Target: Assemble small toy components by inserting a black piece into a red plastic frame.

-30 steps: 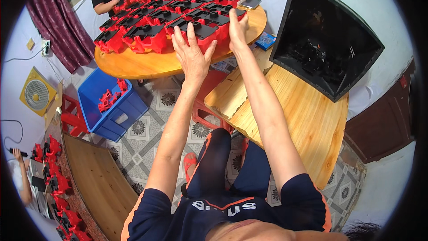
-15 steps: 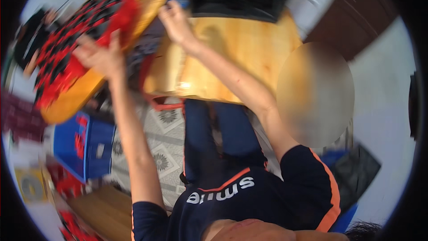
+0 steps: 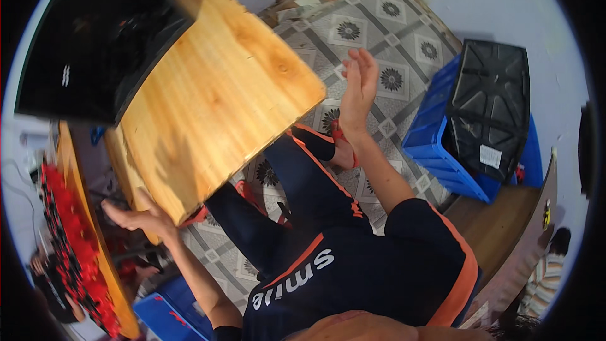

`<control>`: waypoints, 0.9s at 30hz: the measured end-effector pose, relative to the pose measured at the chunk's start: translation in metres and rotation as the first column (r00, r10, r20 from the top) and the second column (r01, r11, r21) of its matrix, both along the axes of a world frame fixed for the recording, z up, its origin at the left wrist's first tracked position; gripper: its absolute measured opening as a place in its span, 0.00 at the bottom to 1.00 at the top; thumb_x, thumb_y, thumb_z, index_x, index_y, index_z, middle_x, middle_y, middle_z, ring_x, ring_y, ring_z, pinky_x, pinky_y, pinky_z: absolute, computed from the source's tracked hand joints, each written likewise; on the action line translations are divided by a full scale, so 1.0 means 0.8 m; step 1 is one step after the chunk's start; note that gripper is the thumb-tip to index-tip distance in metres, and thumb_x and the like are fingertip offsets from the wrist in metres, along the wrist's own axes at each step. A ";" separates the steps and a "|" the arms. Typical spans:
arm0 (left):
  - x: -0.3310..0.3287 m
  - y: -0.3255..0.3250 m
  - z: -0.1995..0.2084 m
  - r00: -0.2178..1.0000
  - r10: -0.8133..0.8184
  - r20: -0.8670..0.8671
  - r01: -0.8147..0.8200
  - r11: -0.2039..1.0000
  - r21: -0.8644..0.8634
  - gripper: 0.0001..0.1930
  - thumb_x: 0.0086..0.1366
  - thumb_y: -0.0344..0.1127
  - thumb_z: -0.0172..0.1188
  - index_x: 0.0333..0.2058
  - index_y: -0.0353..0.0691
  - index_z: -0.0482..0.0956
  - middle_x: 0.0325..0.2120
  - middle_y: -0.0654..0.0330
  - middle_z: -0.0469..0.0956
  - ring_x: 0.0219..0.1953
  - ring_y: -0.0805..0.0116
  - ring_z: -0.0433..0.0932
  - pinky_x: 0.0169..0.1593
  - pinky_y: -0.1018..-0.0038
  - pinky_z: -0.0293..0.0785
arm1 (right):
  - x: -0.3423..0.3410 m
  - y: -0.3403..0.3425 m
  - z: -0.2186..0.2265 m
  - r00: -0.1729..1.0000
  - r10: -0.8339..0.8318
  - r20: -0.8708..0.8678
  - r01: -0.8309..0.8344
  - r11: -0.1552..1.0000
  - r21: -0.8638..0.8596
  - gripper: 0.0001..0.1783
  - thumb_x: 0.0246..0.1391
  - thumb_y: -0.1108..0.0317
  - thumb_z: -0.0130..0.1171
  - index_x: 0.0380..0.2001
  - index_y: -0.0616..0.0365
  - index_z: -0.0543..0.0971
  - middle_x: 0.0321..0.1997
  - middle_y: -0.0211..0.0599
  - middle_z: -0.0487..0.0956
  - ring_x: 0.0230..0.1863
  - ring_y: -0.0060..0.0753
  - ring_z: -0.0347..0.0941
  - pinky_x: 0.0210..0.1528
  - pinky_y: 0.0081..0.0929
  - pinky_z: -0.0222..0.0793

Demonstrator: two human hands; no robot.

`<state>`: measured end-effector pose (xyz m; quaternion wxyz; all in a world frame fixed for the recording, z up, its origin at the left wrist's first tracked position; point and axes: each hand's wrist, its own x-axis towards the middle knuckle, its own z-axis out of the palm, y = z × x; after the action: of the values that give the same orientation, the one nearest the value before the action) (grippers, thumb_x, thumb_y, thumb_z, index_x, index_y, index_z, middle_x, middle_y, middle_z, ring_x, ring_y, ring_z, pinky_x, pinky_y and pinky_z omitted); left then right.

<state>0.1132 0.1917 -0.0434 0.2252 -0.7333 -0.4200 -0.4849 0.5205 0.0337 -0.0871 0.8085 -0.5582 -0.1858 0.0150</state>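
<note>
My left hand [image 3: 140, 215] is open and empty, fingers apart, by the near left corner of a light wooden tabletop [image 3: 221, 88]. Whether it touches the wood I cannot tell. My right hand [image 3: 360, 85] is raised above the tiled floor, just past the table's right corner. Its fingers are stretched out with nothing in them. Left of my left hand, a heap of red and black pieces [image 3: 76, 240] lies on a second, orange-brown table [image 3: 120, 300]. A large black glossy panel like a screen [image 3: 95, 44] stands at the wooden table's far left side.
At the right a black crate [image 3: 489, 101] sits tilted on a blue bin [image 3: 435, 123]. Another blue bin [image 3: 180, 306] with some red pieces is at the lower left. A person [image 3: 53, 287] is beyond the heap; another, in a striped top [image 3: 540, 284], is at the far right.
My view has swung to the right. Both hands, earlier near the red and black heap, are now apart, the left by the wooden table's corner and the right over the floor.
</note>
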 end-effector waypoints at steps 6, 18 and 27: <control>0.120 0.021 -0.043 0.849 -0.337 -0.406 0.193 0.914 -0.356 0.39 0.67 0.47 0.59 0.69 0.38 0.51 0.68 0.43 0.52 0.69 0.46 0.51 0.68 0.53 0.45 | -0.008 0.014 -0.080 0.903 -0.115 -0.414 0.144 0.989 0.040 0.23 0.70 0.62 0.44 0.63 0.61 0.61 0.62 0.44 0.69 0.55 0.31 0.69 0.55 0.27 0.64; 0.136 0.054 -0.075 0.433 -0.771 -0.468 0.171 0.579 -0.797 0.29 0.73 0.53 0.39 0.65 0.42 0.60 0.66 0.31 0.49 0.64 0.33 0.53 0.63 0.41 0.48 | 0.077 0.069 -0.146 0.773 -0.383 -0.505 0.269 0.920 -0.287 0.23 0.69 0.66 0.41 0.64 0.60 0.59 0.63 0.47 0.68 0.54 0.33 0.70 0.53 0.29 0.66; 0.145 0.050 -0.064 0.378 -0.748 -0.546 0.099 0.619 -0.779 0.30 0.72 0.52 0.40 0.68 0.47 0.56 0.64 0.32 0.52 0.63 0.31 0.55 0.62 0.39 0.50 | 0.149 0.013 -0.138 0.928 -0.276 -0.250 -0.001 0.670 -0.742 0.23 0.67 0.67 0.49 0.62 0.64 0.64 0.63 0.47 0.63 0.53 0.34 0.68 0.54 0.32 0.67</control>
<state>0.2292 0.2318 -0.0945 -0.0075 -0.9836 -0.1684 0.0645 0.6394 0.0438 -0.1978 0.5360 -0.8349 0.0224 0.1226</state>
